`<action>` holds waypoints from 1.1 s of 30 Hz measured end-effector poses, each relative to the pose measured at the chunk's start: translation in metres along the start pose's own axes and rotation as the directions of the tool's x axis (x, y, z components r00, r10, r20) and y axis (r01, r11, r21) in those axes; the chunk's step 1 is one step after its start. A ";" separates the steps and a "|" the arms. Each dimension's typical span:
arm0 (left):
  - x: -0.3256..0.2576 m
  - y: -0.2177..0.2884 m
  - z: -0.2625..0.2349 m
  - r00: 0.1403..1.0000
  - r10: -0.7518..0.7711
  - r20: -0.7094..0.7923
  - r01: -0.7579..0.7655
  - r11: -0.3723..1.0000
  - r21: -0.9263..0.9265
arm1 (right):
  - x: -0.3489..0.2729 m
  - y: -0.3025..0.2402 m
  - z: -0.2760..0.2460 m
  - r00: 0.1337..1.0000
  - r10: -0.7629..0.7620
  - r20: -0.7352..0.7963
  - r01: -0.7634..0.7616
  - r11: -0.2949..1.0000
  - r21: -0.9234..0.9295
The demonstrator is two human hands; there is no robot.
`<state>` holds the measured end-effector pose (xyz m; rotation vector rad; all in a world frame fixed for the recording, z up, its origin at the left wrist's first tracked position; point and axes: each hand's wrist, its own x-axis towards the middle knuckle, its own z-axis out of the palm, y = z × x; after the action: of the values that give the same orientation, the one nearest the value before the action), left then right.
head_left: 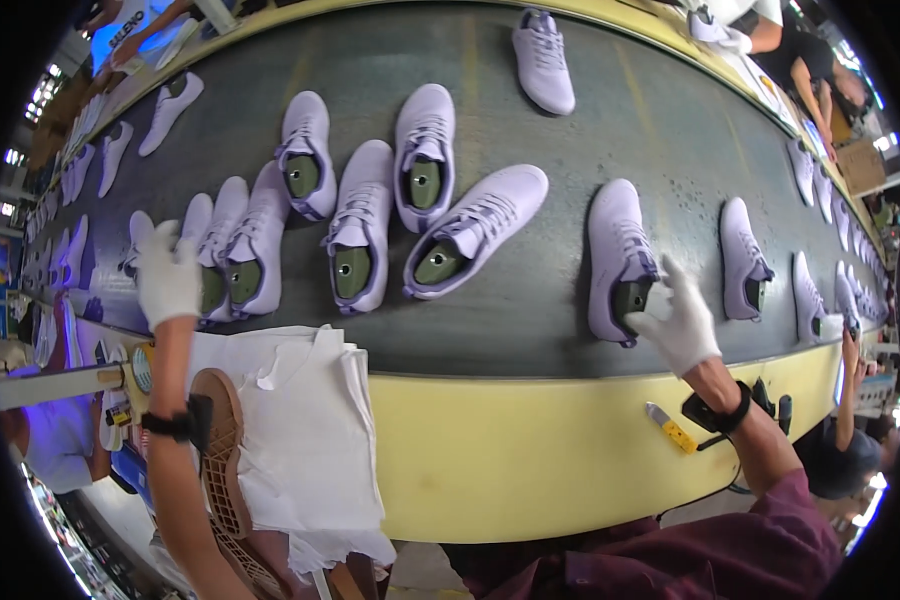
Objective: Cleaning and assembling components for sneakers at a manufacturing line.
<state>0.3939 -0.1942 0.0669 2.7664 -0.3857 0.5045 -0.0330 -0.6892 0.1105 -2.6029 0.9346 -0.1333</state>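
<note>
Pale lilac sneakers on green lasts lie along a dark conveyor belt (530,310). My right hand (678,318), in a white glove, grips the heel of one sneaker (617,255) near the belt's front edge. My left hand (168,275), also gloved, rests on the heel end of a cluster of sneakers (240,245) at the left. Between my hands lie three more sneakers (360,225), (475,230), (425,155), heels toward me.
A pile of white cloths (305,420) and a brown shoe sole (220,450) lie by the yellow belt frame (510,450). A yellow-handled tool (670,428) hangs on the frame. More sneakers (745,258) run to the right. Other people work at the far side and right.
</note>
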 end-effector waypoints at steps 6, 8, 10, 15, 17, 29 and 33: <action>-0.074 0.121 0.068 0.747 -0.034 0.664 0.269 0.929 -0.255 | 0.036 -0.036 0.058 0.997 0.061 0.047 -0.073 0.949 0.306; -0.052 0.126 0.078 0.724 0.096 0.683 0.391 0.759 -0.521 | 0.051 -0.028 0.053 0.992 0.111 0.057 -0.124 0.922 0.368; -0.019 0.140 0.082 0.644 -0.049 0.764 0.405 0.869 -0.285 | 0.057 -0.031 0.055 0.996 0.087 0.016 -0.087 0.932 0.352; -0.030 0.174 0.103 0.691 -0.005 0.723 0.238 0.946 -0.220 | 0.062 -0.050 0.049 0.976 0.078 0.202 -0.153 0.911 0.383; -0.072 0.245 0.083 0.784 0.132 0.606 0.022 0.971 -0.239 | 0.069 -0.031 0.033 0.963 0.166 0.211 -0.237 0.895 0.377; -0.191 0.633 0.064 0.513 0.413 0.752 0.098 0.843 -0.529 | 0.176 0.350 -0.088 0.996 0.019 -0.085 -0.037 0.977 -0.212; -0.153 0.572 0.027 0.424 0.613 0.666 0.041 0.722 -0.691 | 0.166 0.287 -0.112 0.923 -0.215 -0.320 0.024 0.860 -0.509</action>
<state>0.0857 -0.6967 0.1243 2.0021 -1.0851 -0.9539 -0.0987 -1.0324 0.1013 -3.1964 1.0337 -0.4908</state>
